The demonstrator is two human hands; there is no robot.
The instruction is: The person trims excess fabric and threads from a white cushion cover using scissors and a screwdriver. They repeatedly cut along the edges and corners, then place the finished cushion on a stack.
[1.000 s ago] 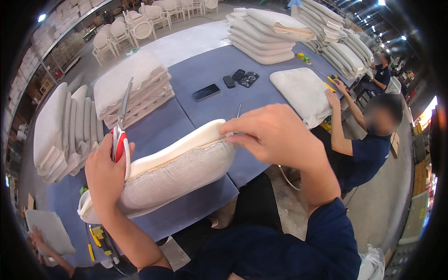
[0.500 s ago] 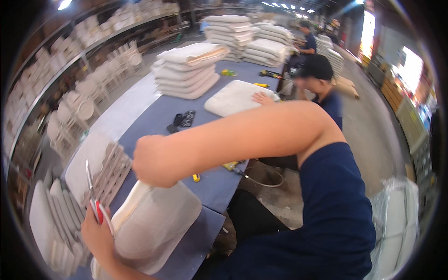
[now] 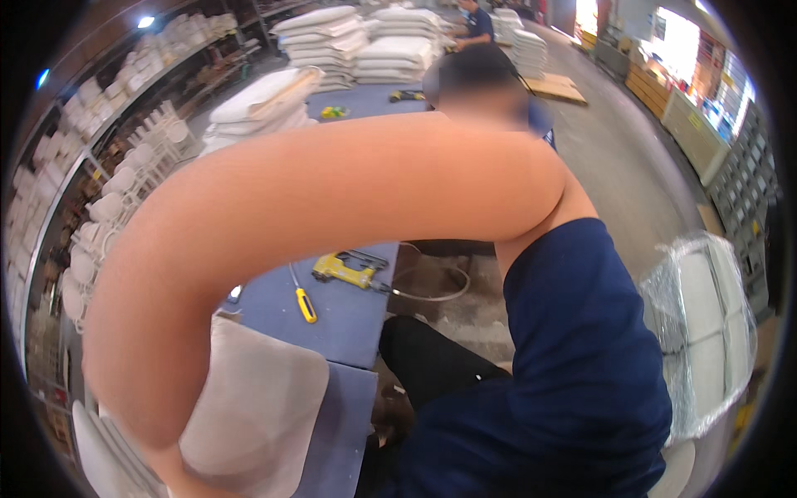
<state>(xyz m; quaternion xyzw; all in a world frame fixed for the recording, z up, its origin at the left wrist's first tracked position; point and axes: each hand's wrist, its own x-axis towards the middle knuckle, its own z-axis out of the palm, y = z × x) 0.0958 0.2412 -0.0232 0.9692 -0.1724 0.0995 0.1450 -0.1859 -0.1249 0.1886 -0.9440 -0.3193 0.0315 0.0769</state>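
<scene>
My right arm (image 3: 332,183) sweeps across the view from the dark blue sleeve on the right, then curves down at the far left. Its lower end is close to the camera, and the fingers of my right hand do not show. A pale grey upholstered cushion (image 3: 257,398) lies on the blue-covered table (image 3: 349,328) beside and partly behind that arm. A strip of skin (image 3: 183,481) at the lower left edge seems to be part of my left arm. The fingers of my left hand are hidden, and no scissors can be seen now.
On the table lie a yellow-handled screwdriver (image 3: 305,304) and a yellow staple gun (image 3: 349,270) with a hose. Stacked cushions (image 3: 315,41) stand farther back. A co-worker in a black cap (image 3: 477,70) is across the table. Plastic-wrapped cushions (image 3: 706,332) stand at right.
My right arm has moved left and down, closer to the camera. The scissors in my left hand have gone out of sight. The view has shifted, showing the staple gun and screwdriver more fully.
</scene>
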